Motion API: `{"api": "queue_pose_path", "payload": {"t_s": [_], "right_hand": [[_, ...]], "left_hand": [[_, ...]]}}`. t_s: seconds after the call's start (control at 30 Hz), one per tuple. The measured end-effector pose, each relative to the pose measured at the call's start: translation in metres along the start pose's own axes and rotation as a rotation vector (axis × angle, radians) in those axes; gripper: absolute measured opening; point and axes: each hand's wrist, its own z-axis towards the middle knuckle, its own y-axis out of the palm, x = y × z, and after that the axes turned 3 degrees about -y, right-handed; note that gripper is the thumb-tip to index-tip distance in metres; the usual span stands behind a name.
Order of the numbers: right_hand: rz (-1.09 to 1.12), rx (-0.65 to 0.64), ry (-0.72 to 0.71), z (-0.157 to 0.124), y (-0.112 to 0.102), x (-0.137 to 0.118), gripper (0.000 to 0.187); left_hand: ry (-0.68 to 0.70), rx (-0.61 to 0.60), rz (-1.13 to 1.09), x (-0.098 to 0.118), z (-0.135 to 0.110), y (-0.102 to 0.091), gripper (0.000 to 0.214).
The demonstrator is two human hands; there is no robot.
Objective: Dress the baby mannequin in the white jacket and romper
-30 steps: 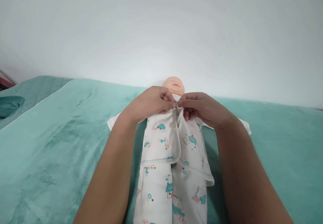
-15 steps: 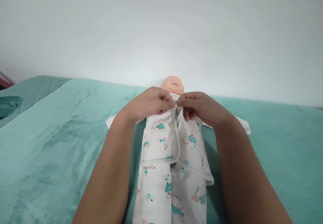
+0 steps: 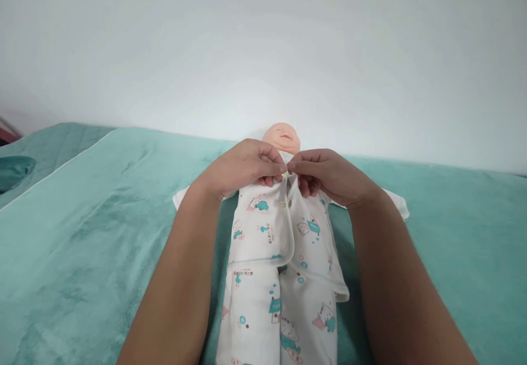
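Note:
A baby doll (image 3: 281, 138) lies on its back, dressed in a white baby shirt (image 3: 260, 233) with a small animal print and matching trousers (image 3: 251, 321). My left hand (image 3: 252, 166) pinches one front edge of the shirt just below the collar. Opposite it, my right hand (image 3: 319, 172) pinches the other front edge, the fingertips of both hands nearly touching. Whatever fastening lies between the fingertips is mostly hidden. Lower down, the two front panels hang apart, and a small fastener (image 3: 282, 205) shows on the left panel's edge. The sleeves stretch out to both sides, partly behind my forearms.
A green plush blanket (image 3: 102, 233) covers the surface under the doll. Behind the doll's head rises a plain white wall (image 3: 263, 46). At the far left lies a quilted green cover (image 3: 69, 140) with a darker green item (image 3: 14, 172) on it.
Both hands stay at the collar. The left fingers have shifted slightly, the thumb a little higher, while the doll and clothes lie almost unchanged.

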Motion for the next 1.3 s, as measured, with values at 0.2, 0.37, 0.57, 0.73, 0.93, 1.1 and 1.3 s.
{"api": "queue_pose_path", "payload": {"t_s": [0.2, 0.37, 0.57, 0.73, 0.93, 1.1, 1.3], "right_hand": [[0.009, -0.021, -0.016, 0.0, -0.001, 0.001, 0.024], [0.055, -0.025, -0.022, 0.001, -0.002, 0.003, 0.031], [0.116, -0.069, -0.024, 0.001, -0.005, 0.008, 0.033], [0.076, -0.089, -0.023, -0.001, -0.007, 0.008, 0.02], [0.022, -0.088, -0.015, -0.001, -0.004, 0.004, 0.015], [-0.074, -0.099, -0.042, -0.002, -0.001, -0.001, 0.018], [-0.114, -0.114, -0.049, -0.003, -0.003, 0.0, 0.01]], "left_hand": [[0.021, 0.001, -0.047, 0.001, 0.0, 0.001, 0.005], [0.033, -0.005, -0.054, 0.0, 0.002, 0.002, 0.008], [0.031, 0.003, -0.044, -0.001, 0.003, 0.002, 0.009], [0.038, -0.007, -0.064, -0.002, 0.002, 0.002, 0.01], [0.048, -0.01, -0.057, 0.0, 0.0, 0.002, 0.01], [0.023, 0.006, 0.043, 0.003, -0.001, 0.003, 0.019], [0.01, 0.038, 0.123, 0.006, -0.002, 0.005, 0.014]]}}
